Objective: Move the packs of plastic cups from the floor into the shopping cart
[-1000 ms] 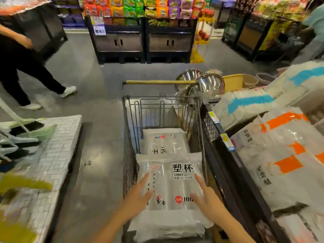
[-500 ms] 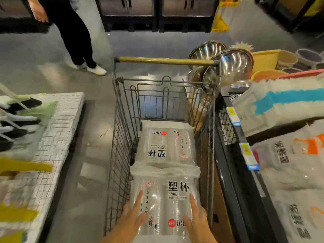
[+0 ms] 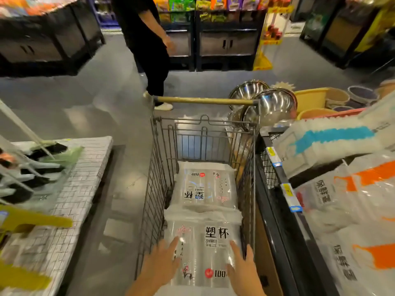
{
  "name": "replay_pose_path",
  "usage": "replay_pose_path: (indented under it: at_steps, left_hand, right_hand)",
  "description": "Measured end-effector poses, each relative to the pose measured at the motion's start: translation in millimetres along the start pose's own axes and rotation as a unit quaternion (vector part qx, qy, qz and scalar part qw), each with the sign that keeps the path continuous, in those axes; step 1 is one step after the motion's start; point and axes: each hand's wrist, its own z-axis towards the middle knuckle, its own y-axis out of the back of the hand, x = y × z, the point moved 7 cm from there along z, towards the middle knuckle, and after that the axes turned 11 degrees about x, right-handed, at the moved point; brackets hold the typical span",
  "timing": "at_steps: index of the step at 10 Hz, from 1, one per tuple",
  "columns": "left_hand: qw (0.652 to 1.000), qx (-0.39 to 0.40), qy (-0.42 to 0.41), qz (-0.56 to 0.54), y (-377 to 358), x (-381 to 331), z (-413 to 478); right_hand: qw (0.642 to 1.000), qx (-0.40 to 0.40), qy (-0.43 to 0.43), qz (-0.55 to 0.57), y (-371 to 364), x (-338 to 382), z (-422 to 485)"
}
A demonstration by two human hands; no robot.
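Two clear packs of plastic cups lie inside the wire shopping cart (image 3: 154, 180). The far pack (image 3: 205, 186) lies flat near the cart's far end, its print upside down. The near pack (image 3: 211, 238) lies at the near end, overlapping the far one's edge. My left hand (image 3: 160, 265) rests flat on the near pack's left side, fingers spread. On the pack's right side lies my right hand (image 3: 242, 268), also flat with fingers apart. Neither hand wraps around the pack.
A person in black (image 3: 149, 50) stands just beyond the cart's wooden handle (image 3: 205, 100). Steel bowls (image 3: 271, 105) and a black shelf edge (image 3: 275, 199) with bagged goods crowd the cart's right. A low display (image 3: 81, 178) with brushes sits left, with grey floor between.
The near pack has sunk lower into the cart under my flat hands. The person in black has walked from the left to right behind the cart handle.
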Motion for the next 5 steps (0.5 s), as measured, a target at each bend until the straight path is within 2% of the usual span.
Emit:
replay_pose_path:
  at_steps: [1, 3, 5]
  left_hand:
    - [0.998, -0.041, -0.027, 0.026, 23.3, -6.3, -20.5]
    - [0.972, -0.198, -0.118, 0.040, 87.4, -17.7, -131.9]
    - [0.946, -0.257, -0.196, 0.016, 91.4, -5.5, -227.8]
  right_hand:
    - [0.999, -0.008, 0.006, -0.049, 23.7, 13.7, -17.1]
    - [0.981, -0.043, 0.073, -0.175, 74.9, 81.3, -94.2]
    - [0.972, -0.113, 0.086, -0.189, 77.0, 119.7, -204.0]
